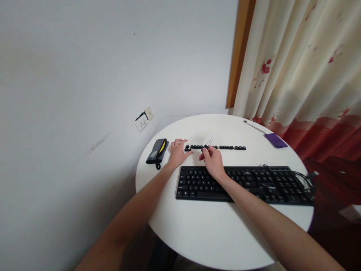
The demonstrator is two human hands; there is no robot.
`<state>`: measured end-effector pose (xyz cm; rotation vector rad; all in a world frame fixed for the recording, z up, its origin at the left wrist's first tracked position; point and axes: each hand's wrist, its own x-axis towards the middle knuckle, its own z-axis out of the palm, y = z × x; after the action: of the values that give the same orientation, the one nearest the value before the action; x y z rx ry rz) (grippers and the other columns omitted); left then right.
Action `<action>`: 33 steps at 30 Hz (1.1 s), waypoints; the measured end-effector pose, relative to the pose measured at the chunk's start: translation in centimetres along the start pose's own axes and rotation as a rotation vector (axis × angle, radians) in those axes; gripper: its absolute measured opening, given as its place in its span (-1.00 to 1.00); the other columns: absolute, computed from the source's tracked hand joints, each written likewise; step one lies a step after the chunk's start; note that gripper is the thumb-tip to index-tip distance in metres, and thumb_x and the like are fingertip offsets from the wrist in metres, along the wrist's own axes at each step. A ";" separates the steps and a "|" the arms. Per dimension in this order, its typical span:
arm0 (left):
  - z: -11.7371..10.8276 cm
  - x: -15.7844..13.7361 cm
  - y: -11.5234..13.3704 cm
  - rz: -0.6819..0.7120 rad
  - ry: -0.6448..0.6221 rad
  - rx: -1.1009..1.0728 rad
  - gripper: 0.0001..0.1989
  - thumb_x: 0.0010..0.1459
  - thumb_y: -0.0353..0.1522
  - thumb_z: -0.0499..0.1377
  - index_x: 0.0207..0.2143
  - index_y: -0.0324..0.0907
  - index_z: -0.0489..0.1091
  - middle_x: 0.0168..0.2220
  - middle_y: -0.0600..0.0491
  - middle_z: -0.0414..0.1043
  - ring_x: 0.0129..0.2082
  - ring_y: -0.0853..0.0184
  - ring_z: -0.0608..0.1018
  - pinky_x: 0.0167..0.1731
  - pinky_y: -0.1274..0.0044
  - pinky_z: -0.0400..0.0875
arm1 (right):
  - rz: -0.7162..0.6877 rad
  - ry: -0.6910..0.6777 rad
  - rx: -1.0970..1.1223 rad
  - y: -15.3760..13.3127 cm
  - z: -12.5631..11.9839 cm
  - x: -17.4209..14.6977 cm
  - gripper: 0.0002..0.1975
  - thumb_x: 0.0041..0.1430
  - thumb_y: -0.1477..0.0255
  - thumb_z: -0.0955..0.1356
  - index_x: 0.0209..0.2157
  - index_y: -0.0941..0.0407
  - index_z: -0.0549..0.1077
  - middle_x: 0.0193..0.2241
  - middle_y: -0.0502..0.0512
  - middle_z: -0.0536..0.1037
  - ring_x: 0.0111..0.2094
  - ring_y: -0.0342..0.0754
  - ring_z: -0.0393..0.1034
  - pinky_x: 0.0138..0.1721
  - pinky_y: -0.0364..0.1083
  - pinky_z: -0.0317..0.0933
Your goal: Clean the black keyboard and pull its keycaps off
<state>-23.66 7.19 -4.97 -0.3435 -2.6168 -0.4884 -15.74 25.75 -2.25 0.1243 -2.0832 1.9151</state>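
Note:
A row of black keycaps (226,147) lies on the white round table (191,233) beyond the black keyboard (205,195). At the row's left end, my left hand (177,152) has its thumb and fingers apart beside a couple of keycaps (187,149); whether the thumb touches them I cannot tell. My right hand (213,160) is closed on a wire keycap puller (205,148), its dark handle pinched in the fingers and its thin wires pointing up and away. That hand is above the keyboard's back edge and hides part of the keycap row.
A grey pouch (153,154) with a yellow strip lies left of my left hand. At the far right are a toothbrush (254,126) and a purple cloth (275,140). The keyboard's coiled cable (306,180) sits at the right edge. A wall with a socket (141,122) borders the left.

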 end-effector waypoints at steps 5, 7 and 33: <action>0.0 0.2 -0.2 -0.062 -0.027 0.016 -0.37 0.04 -0.17 0.37 0.15 -0.02 0.30 0.12 -0.08 0.24 0.11 0.04 0.29 0.08 0.29 0.18 | 0.004 0.001 -0.007 -0.1 0.0 0.0 -0.71 0.29 0.25 0.24 -0.47 0.10 0.35 -0.54 0.09 0.56 -0.49 -0.03 0.47 -0.39 -0.09 0.29; 0.0 0.3 -0.2 -0.080 -0.034 0.012 -0.38 0.05 -0.17 0.37 0.15 0.00 0.30 0.12 -0.08 0.24 0.11 0.03 0.29 0.08 0.29 0.18 | 0.001 -0.003 -0.008 -0.1 0.0 0.0 -0.71 0.29 0.25 0.24 -0.47 0.09 0.34 -0.55 0.09 0.56 -0.49 -0.03 0.47 -0.39 -0.09 0.28; -0.5 0.5 -2.0 -0.229 -0.111 -0.448 -0.42 -0.07 -0.32 0.38 0.04 -0.15 0.36 -0.40 0.12 0.50 -0.35 0.29 0.51 -0.28 0.50 0.34 | -0.045 0.067 0.064 -4.6 -3.1 1.7 -0.67 0.25 0.22 0.27 -0.47 0.14 0.43 -0.46 0.17 0.61 -0.44 -0.03 0.49 -0.38 -0.10 0.29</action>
<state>-24.55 5.26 -4.89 -0.2131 -2.6467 -1.1714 -15.65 28.60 2.81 0.1186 -1.9605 1.9329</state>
